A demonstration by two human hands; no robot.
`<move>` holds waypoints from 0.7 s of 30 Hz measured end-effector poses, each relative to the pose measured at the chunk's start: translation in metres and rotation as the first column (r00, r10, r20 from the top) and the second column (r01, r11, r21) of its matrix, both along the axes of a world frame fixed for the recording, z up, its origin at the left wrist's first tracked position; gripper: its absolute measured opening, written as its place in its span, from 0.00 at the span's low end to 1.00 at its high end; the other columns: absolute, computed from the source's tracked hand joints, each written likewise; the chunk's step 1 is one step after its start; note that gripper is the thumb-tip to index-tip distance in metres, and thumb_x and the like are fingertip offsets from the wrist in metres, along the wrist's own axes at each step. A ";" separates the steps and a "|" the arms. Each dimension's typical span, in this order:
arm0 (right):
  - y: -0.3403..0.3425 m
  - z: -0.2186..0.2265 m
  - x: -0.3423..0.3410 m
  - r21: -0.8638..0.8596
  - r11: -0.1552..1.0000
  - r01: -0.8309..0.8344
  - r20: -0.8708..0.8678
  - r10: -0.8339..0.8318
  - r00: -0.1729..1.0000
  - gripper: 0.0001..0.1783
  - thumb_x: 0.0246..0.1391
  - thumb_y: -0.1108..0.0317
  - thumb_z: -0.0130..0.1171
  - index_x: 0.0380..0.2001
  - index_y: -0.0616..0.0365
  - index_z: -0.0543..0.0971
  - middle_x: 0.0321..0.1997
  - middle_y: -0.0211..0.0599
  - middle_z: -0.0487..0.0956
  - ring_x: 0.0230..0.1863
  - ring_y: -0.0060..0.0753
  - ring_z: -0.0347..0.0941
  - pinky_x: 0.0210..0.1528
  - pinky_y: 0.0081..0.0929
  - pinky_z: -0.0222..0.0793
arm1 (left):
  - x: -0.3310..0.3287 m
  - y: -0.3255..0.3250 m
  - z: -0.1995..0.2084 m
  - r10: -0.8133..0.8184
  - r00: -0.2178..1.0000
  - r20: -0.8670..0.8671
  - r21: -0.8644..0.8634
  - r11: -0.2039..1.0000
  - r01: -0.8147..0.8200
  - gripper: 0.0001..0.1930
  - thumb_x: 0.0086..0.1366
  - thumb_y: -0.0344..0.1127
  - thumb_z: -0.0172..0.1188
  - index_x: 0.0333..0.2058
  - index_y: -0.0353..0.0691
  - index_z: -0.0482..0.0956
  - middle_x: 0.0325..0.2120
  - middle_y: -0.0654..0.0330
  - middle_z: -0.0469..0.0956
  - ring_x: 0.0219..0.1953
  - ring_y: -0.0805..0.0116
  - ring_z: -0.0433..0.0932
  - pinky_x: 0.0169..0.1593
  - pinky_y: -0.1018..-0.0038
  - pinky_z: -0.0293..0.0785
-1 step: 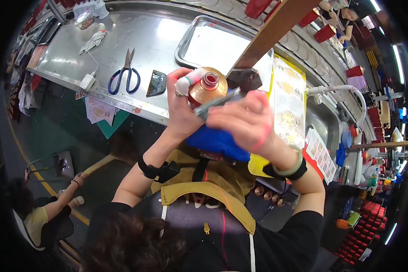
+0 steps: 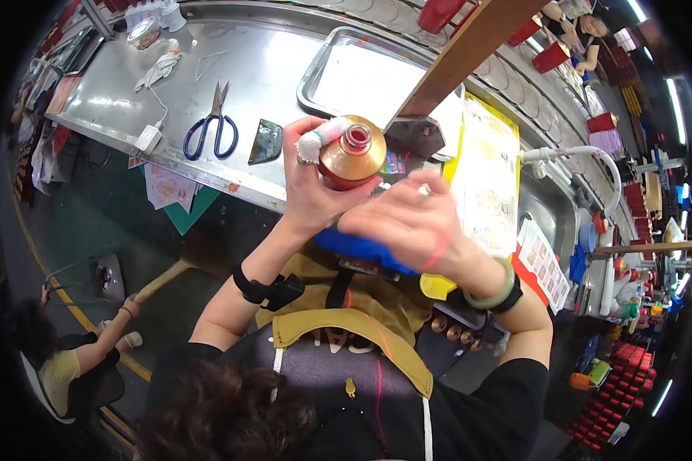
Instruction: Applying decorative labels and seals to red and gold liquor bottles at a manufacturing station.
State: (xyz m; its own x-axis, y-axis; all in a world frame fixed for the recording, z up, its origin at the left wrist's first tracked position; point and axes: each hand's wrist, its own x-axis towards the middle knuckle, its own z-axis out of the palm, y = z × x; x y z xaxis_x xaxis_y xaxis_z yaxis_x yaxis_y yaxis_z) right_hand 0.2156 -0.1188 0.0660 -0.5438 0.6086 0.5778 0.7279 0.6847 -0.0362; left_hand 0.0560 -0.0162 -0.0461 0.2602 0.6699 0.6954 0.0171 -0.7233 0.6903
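Observation:
My left hand (image 2: 309, 184) is wrapped round a narrow-necked bottle-shaped vessel (image 2: 355, 157), gold at the shoulder and dark red at the neck and below. A white cover with a green line sits on one of its fingers. The vessel's open mouth faces up. Close to its lower right side is my right hand (image 2: 407, 223), partly blurred, its fingers bent together. A small pale bit (image 2: 424, 190) shows between the fingers; what they hold is hidden. Below both hands lies blue cloth (image 2: 365, 250) on my lap.
Blue-handled scissors (image 2: 211, 127) and a dark flat piece (image 2: 265, 142) lie on the metal bench (image 2: 231, 58). Behind stands a metal tray (image 2: 315, 84). A wooden bar (image 2: 469, 54) slants over the bench to a dark block (image 2: 419, 137). Printed sheets (image 2: 480, 177) lie at right.
The flat grey strip seen across the vessel's side in my right hand no longer shows. The right hand has shifted and turned slightly; the left hand and vessel stay in place.

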 end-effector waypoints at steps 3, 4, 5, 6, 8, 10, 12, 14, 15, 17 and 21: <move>0.001 -0.001 0.001 -0.023 0.997 0.078 -0.102 -0.080 0.992 0.14 0.45 0.68 0.66 0.38 0.45 0.86 0.40 0.19 0.87 0.37 0.23 0.78 0.46 0.30 0.65 | -0.005 0.003 0.002 -0.020 1.000 -0.005 -0.018 1.000 0.020 0.46 0.42 0.38 0.87 0.60 0.39 0.72 0.53 0.52 0.69 0.52 0.53 0.76 0.56 0.63 0.76; 0.001 -0.003 0.001 -0.018 0.984 0.180 -0.159 -0.180 0.971 0.14 0.44 0.68 0.66 0.38 0.45 0.86 0.40 0.19 0.87 0.37 0.23 0.78 0.47 0.30 0.64 | -0.007 0.003 0.003 -0.063 0.998 0.001 -0.038 0.997 0.063 0.45 0.42 0.37 0.87 0.59 0.39 0.73 0.53 0.53 0.70 0.53 0.54 0.76 0.56 0.63 0.76; 0.001 -0.003 0.002 -0.020 0.971 0.239 -0.163 -0.239 0.957 0.13 0.44 0.68 0.66 0.37 0.45 0.86 0.39 0.18 0.87 0.38 0.22 0.78 0.48 0.29 0.64 | -0.013 0.005 0.004 -0.147 0.989 0.029 -0.090 0.985 0.149 0.42 0.43 0.35 0.86 0.58 0.39 0.75 0.53 0.53 0.70 0.54 0.54 0.76 0.57 0.62 0.77; 0.001 -0.005 0.003 0.011 0.986 0.167 -0.139 -0.164 0.977 0.13 0.45 0.68 0.66 0.37 0.45 0.86 0.39 0.18 0.87 0.38 0.22 0.78 0.49 0.29 0.64 | -0.014 0.006 0.004 -0.145 0.989 0.006 -0.092 0.985 0.145 0.42 0.43 0.35 0.86 0.58 0.39 0.75 0.54 0.53 0.71 0.55 0.54 0.76 0.58 0.63 0.77; 0.000 -0.007 0.002 -0.041 0.995 0.089 -0.085 -0.092 0.992 0.13 0.46 0.67 0.65 0.38 0.45 0.86 0.40 0.17 0.87 0.39 0.21 0.78 0.50 0.29 0.63 | -0.017 0.008 0.003 -0.142 0.990 -0.002 -0.055 0.988 0.141 0.41 0.44 0.34 0.85 0.58 0.39 0.76 0.54 0.53 0.71 0.56 0.55 0.76 0.58 0.63 0.77; -0.001 -0.008 0.001 -0.088 0.994 -0.061 0.059 0.066 0.996 0.15 0.46 0.65 0.65 0.40 0.44 0.86 0.43 0.16 0.86 0.40 0.20 0.78 0.51 0.29 0.64 | -0.019 0.008 0.002 -0.128 0.992 -0.007 -0.015 0.992 0.128 0.42 0.45 0.35 0.85 0.60 0.39 0.75 0.55 0.52 0.70 0.56 0.55 0.76 0.59 0.63 0.77; 0.000 -0.006 0.000 -0.015 0.997 0.075 -0.084 -0.076 0.994 0.15 0.45 0.65 0.66 0.40 0.44 0.86 0.43 0.17 0.86 0.39 0.20 0.77 0.50 0.30 0.64 | -0.018 0.006 0.001 -0.118 0.993 0.001 -0.048 0.992 0.118 0.43 0.45 0.35 0.85 0.61 0.40 0.75 0.55 0.52 0.70 0.56 0.55 0.76 0.59 0.63 0.77; 0.002 -0.004 -0.002 -0.055 0.972 0.229 -0.164 -0.235 0.958 0.16 0.44 0.65 0.66 0.41 0.44 0.86 0.42 0.17 0.86 0.39 0.21 0.77 0.50 0.29 0.64 | -0.019 0.004 0.000 -0.134 0.991 0.024 -0.090 0.987 0.136 0.43 0.44 0.37 0.86 0.60 0.40 0.75 0.54 0.52 0.70 0.56 0.55 0.76 0.58 0.63 0.77; 0.002 -0.003 -0.004 -0.031 0.972 0.233 -0.149 -0.235 0.960 0.17 0.44 0.65 0.67 0.41 0.45 0.86 0.42 0.18 0.87 0.39 0.21 0.77 0.48 0.29 0.64 | -0.019 0.003 0.001 -0.129 0.992 0.000 -0.078 0.989 0.129 0.43 0.44 0.37 0.86 0.60 0.40 0.75 0.54 0.52 0.70 0.55 0.55 0.76 0.58 0.62 0.77; 0.002 0.001 -0.005 0.008 0.997 0.071 -0.066 -0.071 0.995 0.17 0.43 0.65 0.67 0.41 0.45 0.86 0.43 0.17 0.87 0.39 0.21 0.77 0.47 0.30 0.64 | -0.019 0.003 0.002 -0.070 0.997 -0.019 -0.052 0.996 0.069 0.43 0.44 0.38 0.86 0.60 0.40 0.75 0.53 0.52 0.71 0.54 0.55 0.77 0.57 0.63 0.77; 0.001 0.003 -0.003 -0.038 0.995 0.091 -0.099 -0.094 0.991 0.14 0.43 0.68 0.67 0.37 0.45 0.87 0.41 0.17 0.87 0.38 0.23 0.78 0.46 0.30 0.65 | -0.025 0.005 0.003 -0.127 0.991 -0.038 -0.042 0.991 0.125 0.44 0.44 0.38 0.85 0.61 0.40 0.75 0.55 0.51 0.73 0.56 0.53 0.78 0.59 0.62 0.77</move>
